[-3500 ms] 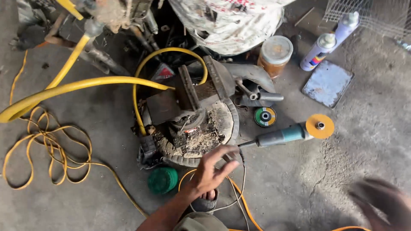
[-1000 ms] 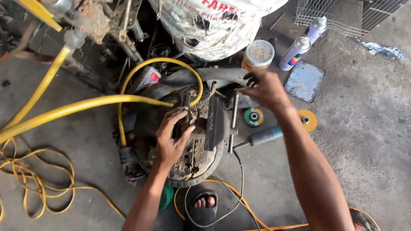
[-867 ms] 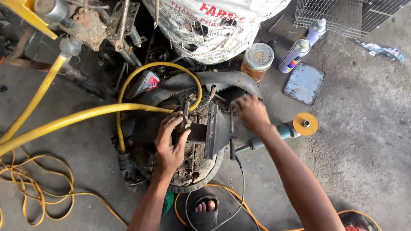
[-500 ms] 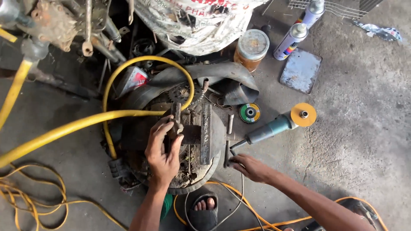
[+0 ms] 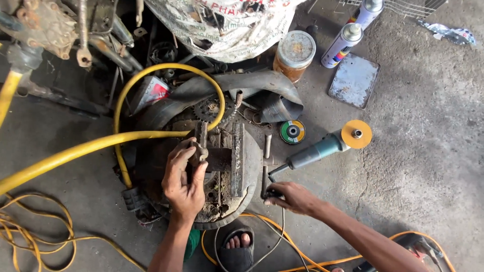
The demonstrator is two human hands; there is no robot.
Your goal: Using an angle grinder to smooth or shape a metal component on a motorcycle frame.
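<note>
On top of a round, rusty, dirt-caked metal block [image 5: 242,199] that stands on the grey concrete floor [image 5: 428,151], the left hand [image 5: 184,179] is clamped around a small dark rusty metal piece [image 5: 200,146] held upright against a dark steel bar [image 5: 237,158] lying across the block. At the block's right rim, the right hand [image 5: 292,196] is closed on the lower end of a thin dark metal rod [image 5: 264,179] that stands close to the rim. Just beyond that hand lies a teal angle grinder with a yellow disc [image 5: 327,147], its black cable running under the wrist. A green and black grinding disc [image 5: 292,132] lies flat beside the grinder. Behind the block curls a grey rubber inner tube [image 5: 252,85], and a thick yellow hose [image 5: 75,153] loops over its left side. Farther back stand a rusty-lidded glass jar [image 5: 295,53], two spray cans [image 5: 345,43] and a flat square metal plate [image 5: 354,80]. A sandalled foot [image 5: 237,244] rests at the block's near edge.
</note>
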